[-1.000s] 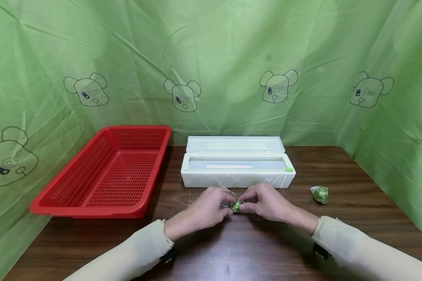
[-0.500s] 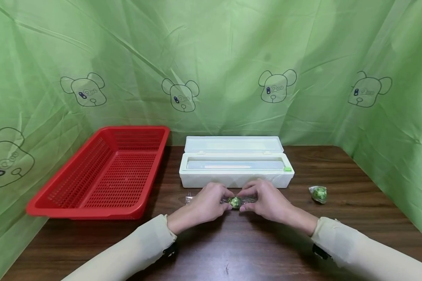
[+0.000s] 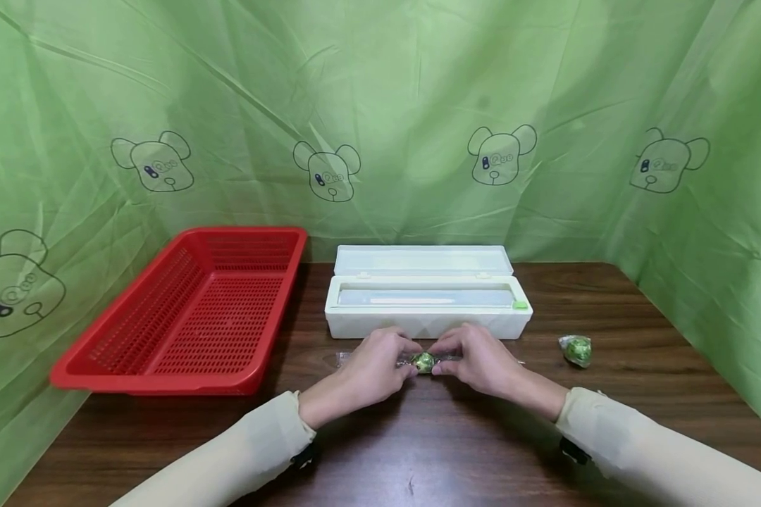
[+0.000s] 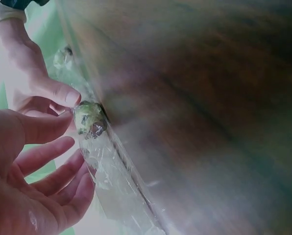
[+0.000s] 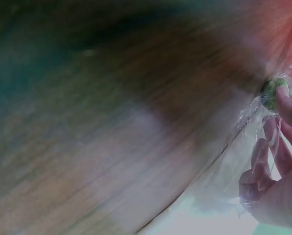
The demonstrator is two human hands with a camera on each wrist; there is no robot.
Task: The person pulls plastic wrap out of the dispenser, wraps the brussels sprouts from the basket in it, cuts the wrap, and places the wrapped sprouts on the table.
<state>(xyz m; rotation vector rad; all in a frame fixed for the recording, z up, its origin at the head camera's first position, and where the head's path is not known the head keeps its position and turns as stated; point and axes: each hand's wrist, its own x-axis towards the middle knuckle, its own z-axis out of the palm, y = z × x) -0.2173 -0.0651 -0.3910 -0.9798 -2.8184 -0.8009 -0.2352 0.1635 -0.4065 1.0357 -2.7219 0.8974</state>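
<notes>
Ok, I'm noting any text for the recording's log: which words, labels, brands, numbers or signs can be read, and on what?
"Q": seemingly the first letter on the bear prints of the green curtain; the letters after it are too blurred to read.
Box, basket, held ball, loose ball: no text visible.

Forward-down head view, close wrist views, ball [image 4: 89,117] seemingly shared

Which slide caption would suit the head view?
Left fingers and right fingers hold a round green film-wrapped item before an open white rectangular plastic box.
</notes>
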